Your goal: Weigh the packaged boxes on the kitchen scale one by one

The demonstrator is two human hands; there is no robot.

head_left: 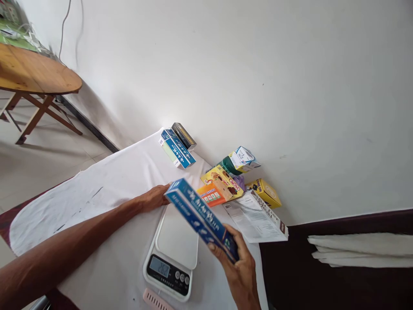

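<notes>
My right hand (240, 269) grips the near end of a long blue toothpaste box (201, 215), tilted above a white kitchen scale (177, 241). The display on the scale reads what looks like 262. My left hand (155, 198) is stretched out beyond the scale, close to the far end of that box. Its fingertips are hidden behind the box, so I cannot see whether they touch or hold anything. Farther back, similar blue and white boxes (177, 148) lie side by side with a dark box (184, 135).
Several cartons stand in a group on the right: a yellow box (222, 178), an orange box (211, 193), a white box (258, 217) and another yellow box (265, 193). A pink strap (156, 299) lies before the scale. The white wall (258, 86) borders the cloth-covered table (129, 245). A wooden table (38, 71) stands left.
</notes>
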